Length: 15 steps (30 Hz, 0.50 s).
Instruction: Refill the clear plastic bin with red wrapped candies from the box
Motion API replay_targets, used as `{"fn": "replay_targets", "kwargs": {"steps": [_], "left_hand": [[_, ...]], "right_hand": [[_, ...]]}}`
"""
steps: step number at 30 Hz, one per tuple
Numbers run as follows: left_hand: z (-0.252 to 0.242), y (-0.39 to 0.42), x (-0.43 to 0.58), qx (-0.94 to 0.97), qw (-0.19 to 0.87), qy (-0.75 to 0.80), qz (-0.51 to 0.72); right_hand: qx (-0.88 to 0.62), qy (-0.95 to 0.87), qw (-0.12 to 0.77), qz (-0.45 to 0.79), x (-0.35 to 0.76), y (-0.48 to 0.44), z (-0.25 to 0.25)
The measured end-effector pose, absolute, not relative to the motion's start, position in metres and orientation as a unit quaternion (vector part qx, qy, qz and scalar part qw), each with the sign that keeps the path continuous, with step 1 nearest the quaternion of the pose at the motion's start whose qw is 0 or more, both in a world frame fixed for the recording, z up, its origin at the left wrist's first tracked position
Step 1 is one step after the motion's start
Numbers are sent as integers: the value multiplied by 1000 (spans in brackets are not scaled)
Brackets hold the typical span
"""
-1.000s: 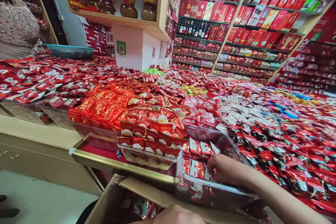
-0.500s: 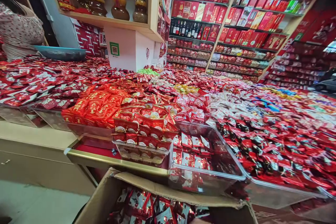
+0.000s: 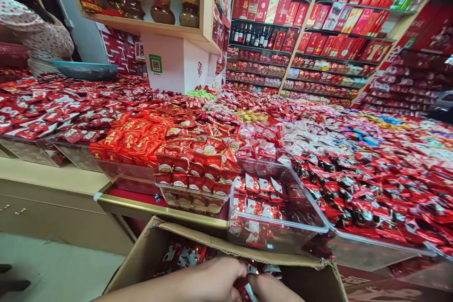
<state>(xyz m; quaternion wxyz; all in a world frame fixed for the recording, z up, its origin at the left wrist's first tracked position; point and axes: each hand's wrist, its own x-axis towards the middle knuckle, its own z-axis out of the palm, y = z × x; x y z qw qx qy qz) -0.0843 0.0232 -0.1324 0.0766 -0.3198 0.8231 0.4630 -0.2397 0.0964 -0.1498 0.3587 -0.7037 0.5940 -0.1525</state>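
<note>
An opened cardboard box sits low in front of me, with red-and-silver wrapped packets inside. Both of my hands reach into it from below. My left hand has its fingers bent inward over a red packet. Close beside it, my right hand touches the same packet, its thumb side toward the left hand; most of its fingers are hidden. Just beyond the box stands a clear plastic bin, partly filled with rows of similar red-and-white packets.
Left of that bin is a smaller clear bin of durian packets on a gold-edged counter. Heaped sweets spread right and behind. A wooden cabinet overhangs the back. At far left a person is near a blue tray.
My hands have come into the box from the bottom edge and closed in on a packet. The view has shifted slightly, and the person at far left has moved to the right.
</note>
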Motion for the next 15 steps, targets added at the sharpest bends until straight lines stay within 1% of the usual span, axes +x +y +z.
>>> {"fn": "replay_targets", "kwargs": {"steps": [2,3,5,7,9,12,15], "left_hand": [[-113,24,-86,-342,84,806,475],[-104,25,-86,-340,78,791,503],[-85,28,-86,-315,39,743,590],[-66,30,-85,-276,-36,689,670],[-50,28,-83,-252,-98,635,724],[-42,20,-79,-259,-146,604,740],[-47,12,-77,-247,-134,603,747]], "right_hand": [[-691,598,383,-131,-245,96,-138],[-682,596,399,-143,-248,98,-129],[-646,577,450,-216,-252,107,-107],[-578,541,522,-316,-254,116,-87],[-503,505,571,-407,-253,123,-73],[-435,495,573,-487,-248,124,-64],[-414,513,552,-510,-240,120,-65]]}}
